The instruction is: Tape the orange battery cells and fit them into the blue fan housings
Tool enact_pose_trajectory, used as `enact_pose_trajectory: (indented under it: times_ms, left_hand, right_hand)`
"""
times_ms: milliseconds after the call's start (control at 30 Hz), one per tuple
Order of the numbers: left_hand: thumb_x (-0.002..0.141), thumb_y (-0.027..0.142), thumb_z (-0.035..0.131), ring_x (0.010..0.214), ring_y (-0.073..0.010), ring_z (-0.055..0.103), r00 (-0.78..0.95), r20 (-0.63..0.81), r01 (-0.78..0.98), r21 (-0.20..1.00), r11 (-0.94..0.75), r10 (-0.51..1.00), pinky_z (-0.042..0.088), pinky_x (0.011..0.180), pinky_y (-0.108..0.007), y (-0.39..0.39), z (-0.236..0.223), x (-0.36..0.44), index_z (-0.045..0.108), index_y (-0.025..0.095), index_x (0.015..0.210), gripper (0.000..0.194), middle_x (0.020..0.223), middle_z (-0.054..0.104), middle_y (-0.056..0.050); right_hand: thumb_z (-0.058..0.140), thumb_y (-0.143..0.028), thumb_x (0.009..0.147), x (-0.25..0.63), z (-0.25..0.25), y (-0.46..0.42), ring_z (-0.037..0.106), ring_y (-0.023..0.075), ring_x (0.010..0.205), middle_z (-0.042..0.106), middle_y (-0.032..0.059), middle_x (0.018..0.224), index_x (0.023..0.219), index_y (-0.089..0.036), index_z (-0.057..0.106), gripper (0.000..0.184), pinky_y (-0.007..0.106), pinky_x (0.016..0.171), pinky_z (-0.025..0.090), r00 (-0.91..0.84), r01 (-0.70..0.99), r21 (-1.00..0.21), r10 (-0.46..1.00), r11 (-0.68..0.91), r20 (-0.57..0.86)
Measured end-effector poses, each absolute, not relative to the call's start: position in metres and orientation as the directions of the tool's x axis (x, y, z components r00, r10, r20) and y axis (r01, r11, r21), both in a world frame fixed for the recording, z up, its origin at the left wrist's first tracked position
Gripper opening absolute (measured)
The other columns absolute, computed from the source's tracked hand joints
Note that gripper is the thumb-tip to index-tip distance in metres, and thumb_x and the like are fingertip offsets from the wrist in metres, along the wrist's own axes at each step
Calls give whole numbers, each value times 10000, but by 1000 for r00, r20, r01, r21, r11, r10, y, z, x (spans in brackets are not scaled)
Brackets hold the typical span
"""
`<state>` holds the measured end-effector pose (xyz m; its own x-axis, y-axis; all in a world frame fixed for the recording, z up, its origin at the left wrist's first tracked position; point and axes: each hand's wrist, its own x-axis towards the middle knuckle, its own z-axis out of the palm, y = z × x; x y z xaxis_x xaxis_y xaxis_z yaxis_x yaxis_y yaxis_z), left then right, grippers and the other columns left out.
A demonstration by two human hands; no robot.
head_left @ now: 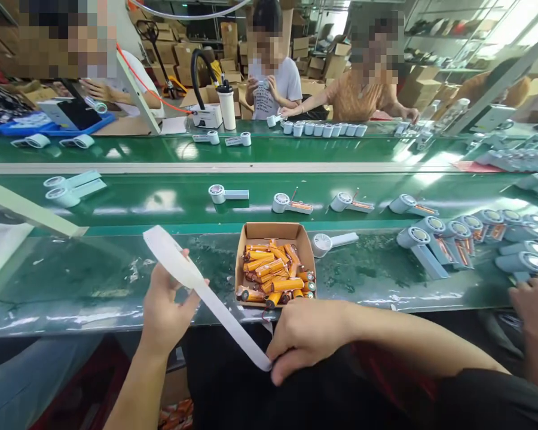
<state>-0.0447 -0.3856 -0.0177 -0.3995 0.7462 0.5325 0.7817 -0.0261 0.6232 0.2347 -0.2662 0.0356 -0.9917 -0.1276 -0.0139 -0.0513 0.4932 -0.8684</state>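
Now | white tape (202, 291) | taut from left fingers (189, 307) to right fingertips (280, 371)

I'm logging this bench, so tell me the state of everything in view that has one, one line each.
Tape, partly drawn out between the hands
Left hand, closed on the tape
Right hand, pinching the tape's end
Box, open on top, well filled
Batteries, loosely heaped in the box
Fan beside the box, lying down
Two fans beyond it, handles open, wires sticking up
Cup, upright, lidded
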Motion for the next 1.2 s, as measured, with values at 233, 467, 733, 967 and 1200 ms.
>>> enact_pose_trajectory:
  times_ms: [233,467,733,967,1200]
  left_hand:
    - [846,414,684,1432,-452,471,-532,483,822,493,286,695,407,1182,-661,-376,-80,-105,666,193,1227,441,1212,716,-187]
    - [903,432,569,1350,-429,553,-408,545,909,321,267,733,309,1224,-634,-367,-98,-112,692,200,1246,432,1204,749,-186]
    - [938,512,465,1335,-444,559,-349,564,937,220,272,748,317,1203,-644,-363,-94,-111,680,137,1245,530,1162,748,-216]
    - [916,498,524,1357,-470,531,-345,572,938,246,246,744,332,1175,-696,-364,-95,-111,669,200,1291,501,1126,745,-187]
    - [886,452,595,1331,-444,557,-376,574,923,304,238,727,311,1206,-681,-364,-96,-111,685,220,1266,454,1123,758,-159]
  right_hand:
    - [674,-369,997,258,24,-80,715,271,1178,721,155,1389,1493,-169,599,540,353,953,556,-534,780,-351,844,517,56]
    - [687,-182,938,270,-20,-17,734,332,1142,790,164,1221,1383,-162,683,446,382,965,542,-566,814,-150,824,562,15]
    - [598,-167,983,290,-39,-10,683,283,1232,759,136,1310,1413,-195,647,434,366,1030,518,-658,737,-97,743,669,126]
    - [653,-288,1006,296,-38,-8,713,315,1176,757,177,1298,1421,-155,643,436,388,984,535,-635,755,-128,766,643,103]
    - [758,-303,925,294,-22,-17,705,321,1206,755,160,1321,1372,-172,687,471,409,1018,536,-581,781,-215,808,587,96]
